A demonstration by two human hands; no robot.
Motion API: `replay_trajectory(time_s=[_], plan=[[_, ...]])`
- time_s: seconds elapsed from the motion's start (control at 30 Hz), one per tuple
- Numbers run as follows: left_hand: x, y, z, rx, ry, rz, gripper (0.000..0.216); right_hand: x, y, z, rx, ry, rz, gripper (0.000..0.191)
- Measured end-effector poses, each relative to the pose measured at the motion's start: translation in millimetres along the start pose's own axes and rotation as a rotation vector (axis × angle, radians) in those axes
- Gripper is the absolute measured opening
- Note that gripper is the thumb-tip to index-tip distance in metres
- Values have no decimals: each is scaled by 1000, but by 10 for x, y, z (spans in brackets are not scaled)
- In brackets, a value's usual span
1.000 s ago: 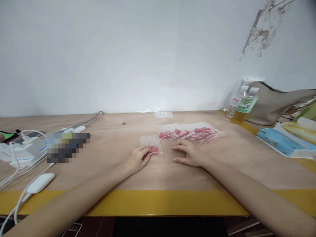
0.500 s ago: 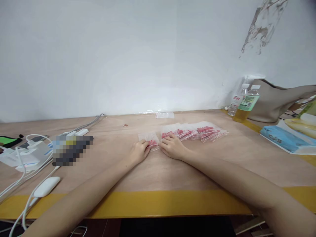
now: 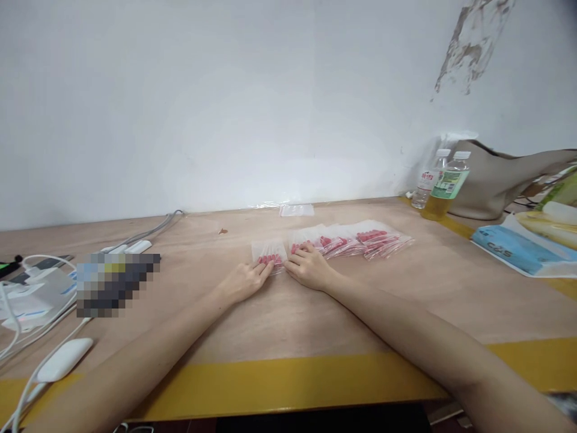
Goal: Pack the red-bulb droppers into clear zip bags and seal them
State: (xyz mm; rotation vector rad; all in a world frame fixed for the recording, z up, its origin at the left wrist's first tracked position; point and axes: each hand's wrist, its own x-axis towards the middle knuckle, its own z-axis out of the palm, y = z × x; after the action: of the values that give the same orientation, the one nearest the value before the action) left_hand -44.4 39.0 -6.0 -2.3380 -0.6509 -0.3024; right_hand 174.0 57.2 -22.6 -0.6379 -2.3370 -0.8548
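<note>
A small clear bag of red pieces (image 3: 269,252) lies flat on the wooden table (image 3: 279,313) at the left end of a row of similar bags (image 3: 356,239). My left hand (image 3: 246,281) rests on the table with its fingertips pressed on the bag's near edge. My right hand (image 3: 310,267) lies just right of that bag, fingers curled, touching it and the neighbouring bag in the row. Neither hand lifts anything. An empty clear bag (image 3: 296,210) lies farther back by the wall.
White chargers and cables (image 3: 31,294) and a white mouse-like device (image 3: 64,359) crowd the left. Two bottles (image 3: 444,183), a beige bag (image 3: 505,177) and a blue pack (image 3: 518,249) stand at the right. Yellow tape (image 3: 288,382) marks the near edge.
My hands pushed the single bag away from me, up to the left end of the row; my right hand moved left to join it.
</note>
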Motion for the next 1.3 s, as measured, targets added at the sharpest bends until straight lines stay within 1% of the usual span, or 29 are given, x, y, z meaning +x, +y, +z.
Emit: replay_trajectory(time_s=[0.1,0.23,0.4,0.53,0.67,0.8,0.9,1.07,1.2,1.3], plan=[[31,16,2,23,-20,-27,26,35,0,29,-22,-4,-45,22],[39,6,25,-86,-18,-53,25,35,17,35,-33,-18,-75,24],[-50,-29,52,-248,17,-185,25,-3,52,20,-18,-40,-36,24],[-105,-28,58,-349,49,-239,26,-8,70,30,15,-43,-8,24],[-110,-31,59,-373,43,-214,25,7,73,58,-4,-24,-23,25],[-132,-73,58,-252,54,-179,28,15,69,62,0,-20,-11,28],[-161,-103,50,-219,49,-159,28,12,65,49,13,-18,6,28],[-154,-79,40,-231,67,-183,23,24,58,34,10,-18,3,26],[-22,18,78,-303,164,-221,19,67,37,15,32,-24,11,27],[115,94,139,-306,226,-211,18,97,16,2,62,-8,18,27]])
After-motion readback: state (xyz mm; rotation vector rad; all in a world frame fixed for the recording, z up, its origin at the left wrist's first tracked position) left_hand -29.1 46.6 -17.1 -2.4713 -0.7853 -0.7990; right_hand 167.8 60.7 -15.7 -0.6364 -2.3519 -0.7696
